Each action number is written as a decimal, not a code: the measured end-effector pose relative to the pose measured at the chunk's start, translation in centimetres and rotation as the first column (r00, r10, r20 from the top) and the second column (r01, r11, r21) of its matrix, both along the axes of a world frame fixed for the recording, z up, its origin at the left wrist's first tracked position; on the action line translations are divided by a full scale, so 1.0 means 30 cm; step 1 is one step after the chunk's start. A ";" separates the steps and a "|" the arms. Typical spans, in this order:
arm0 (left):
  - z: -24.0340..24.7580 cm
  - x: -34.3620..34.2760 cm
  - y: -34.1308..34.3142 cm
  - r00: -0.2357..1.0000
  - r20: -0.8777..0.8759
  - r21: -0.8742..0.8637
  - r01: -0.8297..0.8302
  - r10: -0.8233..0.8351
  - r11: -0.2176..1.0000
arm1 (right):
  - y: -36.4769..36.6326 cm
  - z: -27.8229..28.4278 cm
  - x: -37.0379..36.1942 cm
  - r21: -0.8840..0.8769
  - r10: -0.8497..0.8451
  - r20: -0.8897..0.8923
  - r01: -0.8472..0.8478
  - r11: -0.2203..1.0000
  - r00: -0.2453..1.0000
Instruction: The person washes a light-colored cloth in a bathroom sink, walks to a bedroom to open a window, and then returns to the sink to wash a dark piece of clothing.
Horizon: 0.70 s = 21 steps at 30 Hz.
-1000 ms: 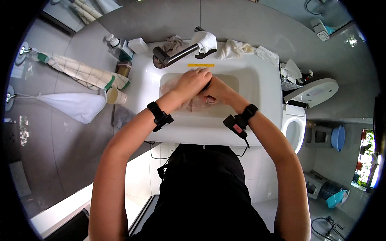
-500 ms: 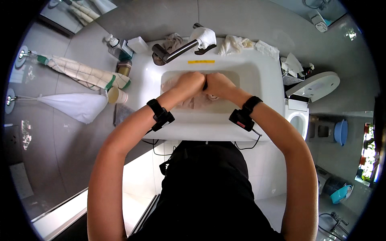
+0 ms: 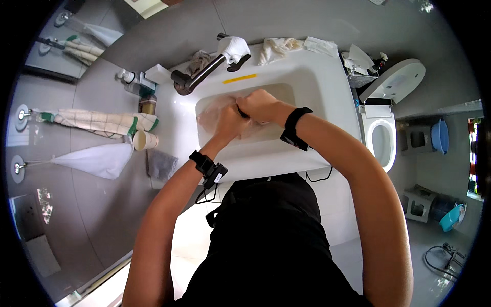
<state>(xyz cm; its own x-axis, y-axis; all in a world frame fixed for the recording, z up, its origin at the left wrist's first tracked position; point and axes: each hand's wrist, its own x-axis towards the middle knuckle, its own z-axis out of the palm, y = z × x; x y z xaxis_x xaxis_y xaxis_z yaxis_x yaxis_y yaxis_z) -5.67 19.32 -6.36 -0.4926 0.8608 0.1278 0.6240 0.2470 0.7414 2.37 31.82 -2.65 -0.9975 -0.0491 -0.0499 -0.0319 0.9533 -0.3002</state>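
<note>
Here, in the head view, we look down on a white washbasin [image 3: 312,82] set against a grey wall, with both of our forearms reaching into its bowl. Our left hand [image 3: 228,121] lies curled over a pale, pinkish cloth [image 3: 212,113] that is bunched in the bowl, fingers closed on it. Our right hand [image 3: 260,105] is fisted just beside the left, touching it, and also closed on the cloth; a thin dark thing shows between the two hands, but we cannot tell what it is. The cloth sits in the left half of the bowl, below the dark tap [image 3: 197,78] that slants across the basin's back edge. Each wrist carries a black band [image 3: 298,126], the left one with a small clip and a cable hanging from it. On the back rim we see a yellow strip [image 3: 240,78], a white rag [image 3: 235,47] draped over the tap's far end, and a crumpled cream cloth [image 3: 276,47] near the wall. Left of the basin a paper cup [image 3: 145,140] stands beside a folded checked towel [image 3: 102,122], with a white bag [image 3: 97,159] hanging below it and a grey cloth [image 3: 162,165] next to the basin's edge. To the right a toilet [image 3: 381,140] stands with its lid [image 3: 396,79] raised, and a blue basin [image 3: 440,135] rests farther off.
</note>
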 end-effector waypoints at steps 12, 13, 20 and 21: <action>-0.047 0.034 -0.021 0.910 0.366 -0.235 -0.111 0.194 0.966 | -0.007 -0.091 -0.001 0.112 0.107 -0.161 -0.090 0.990 0.981; -0.049 0.040 -0.024 0.908 0.381 -0.180 -0.111 0.173 0.977 | -0.013 -0.099 0.007 0.118 0.095 -0.209 -0.071 0.990 0.973; -0.083 0.044 -0.032 0.884 0.427 -0.249 -0.086 0.189 0.965 | -0.019 -0.128 0.026 0.088 0.091 -0.285 -0.069 0.994 0.954; -0.087 0.045 -0.032 0.885 0.424 -0.249 -0.087 0.189 0.965 | -0.015 -0.133 0.027 0.087 0.091 -0.288 -0.069 0.994 0.953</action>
<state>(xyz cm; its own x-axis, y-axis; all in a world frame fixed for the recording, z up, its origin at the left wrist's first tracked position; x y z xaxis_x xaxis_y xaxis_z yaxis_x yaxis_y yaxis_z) -4.31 18.36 -8.97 -0.5693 0.7605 -0.3124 0.1926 0.4928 0.8485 3.17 31.36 -6.65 -0.9623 -0.1367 0.2351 -0.1842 0.9636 -0.1938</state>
